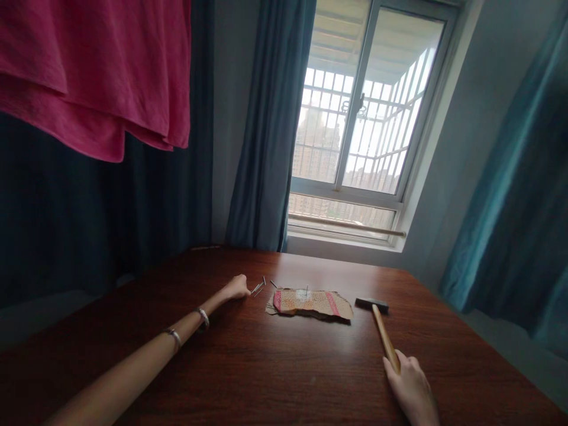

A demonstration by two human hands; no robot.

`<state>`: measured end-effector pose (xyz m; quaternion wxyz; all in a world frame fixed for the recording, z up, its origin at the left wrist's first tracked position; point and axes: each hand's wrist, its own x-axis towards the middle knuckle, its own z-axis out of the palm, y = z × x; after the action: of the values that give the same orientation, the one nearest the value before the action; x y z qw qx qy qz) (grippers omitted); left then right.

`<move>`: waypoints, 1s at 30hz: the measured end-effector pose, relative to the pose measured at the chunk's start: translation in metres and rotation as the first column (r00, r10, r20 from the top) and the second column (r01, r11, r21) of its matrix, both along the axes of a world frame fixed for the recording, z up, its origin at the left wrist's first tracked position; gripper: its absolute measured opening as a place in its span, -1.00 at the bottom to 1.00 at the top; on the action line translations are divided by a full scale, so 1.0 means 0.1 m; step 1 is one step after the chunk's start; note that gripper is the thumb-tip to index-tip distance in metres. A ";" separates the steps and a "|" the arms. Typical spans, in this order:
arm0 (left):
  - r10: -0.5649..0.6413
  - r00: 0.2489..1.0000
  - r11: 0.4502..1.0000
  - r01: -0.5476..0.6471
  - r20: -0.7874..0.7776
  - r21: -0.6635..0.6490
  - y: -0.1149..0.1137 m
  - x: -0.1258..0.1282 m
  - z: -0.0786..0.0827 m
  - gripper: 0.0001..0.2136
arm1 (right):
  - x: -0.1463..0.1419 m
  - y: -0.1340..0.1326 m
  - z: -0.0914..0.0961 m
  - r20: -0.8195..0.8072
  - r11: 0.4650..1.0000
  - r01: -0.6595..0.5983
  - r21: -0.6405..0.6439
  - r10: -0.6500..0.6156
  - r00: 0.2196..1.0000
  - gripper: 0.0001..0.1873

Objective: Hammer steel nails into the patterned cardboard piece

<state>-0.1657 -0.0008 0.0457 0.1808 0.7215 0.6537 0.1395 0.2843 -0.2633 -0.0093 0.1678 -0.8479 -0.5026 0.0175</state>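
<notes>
My right hand (412, 386) is closed round the wooden handle of a hammer (382, 334), whose dark head rests on or just above the table right of a cardboard piece (310, 304). The cardboard is layered, with torn edges and pink bands. A thin nail (306, 290) stands upright in a whitish patch near its back edge. To the left, my left hand (238, 287) is closed beside several loose metal nails (258, 289). Its fingertips are at the nearest nail, and whether they grip one I cannot make out. Two bracelets circle the left wrist and forearm.
Everything lies on a dark reddish-brown wooden table (284, 378). Behind it are a barred window (355, 118) and blue curtains (275, 130). A pink cloth (97, 71) hangs at the upper left, above the table's height.
</notes>
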 end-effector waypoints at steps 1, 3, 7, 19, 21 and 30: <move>-0.005 1.000 1.000 0.005 0.015 -0.003 0.00 -0.01 0.01 -0.90 | -0.01 -0.01 0.00 0.002 1.000 0.012 0.013 -0.012 1.000 -0.44; -0.027 0.998 0.999 0.026 0.059 0.019 0.01 -0.02 0.03 -0.88 | -0.03 -0.02 0.03 0.016 0.999 0.038 0.038 -0.039 0.999 -0.40; -0.173 0.947 0.983 0.151 0.271 0.100 0.01 0.08 0.15 -0.80 | -0.10 0.00 0.17 0.070 0.988 0.077 0.135 -0.087 0.994 -0.44; -0.455 0.685 0.889 0.389 0.569 0.241 -0.68 1.08 0.43 -0.67 | -1.25 0.77 0.79 -0.381 0.726 -0.299 0.619 0.610 0.694 -0.59; -0.474 0.702 0.880 0.400 0.531 0.256 -0.76 1.18 0.42 -0.67 | -1.37 0.90 0.78 -0.433 0.724 -0.292 0.625 0.633 0.641 -0.58; -0.577 0.617 0.814 0.482 0.535 0.323 -0.82 1.40 0.30 -0.72 | -1.60 1.14 0.65 -0.522 0.691 -0.233 0.684 0.687 0.506 -0.55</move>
<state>-0.0262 -0.0833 0.0753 0.3611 0.8080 0.3038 0.3528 0.1242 -0.1490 0.0562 0.5739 -0.5033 -0.5864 0.2709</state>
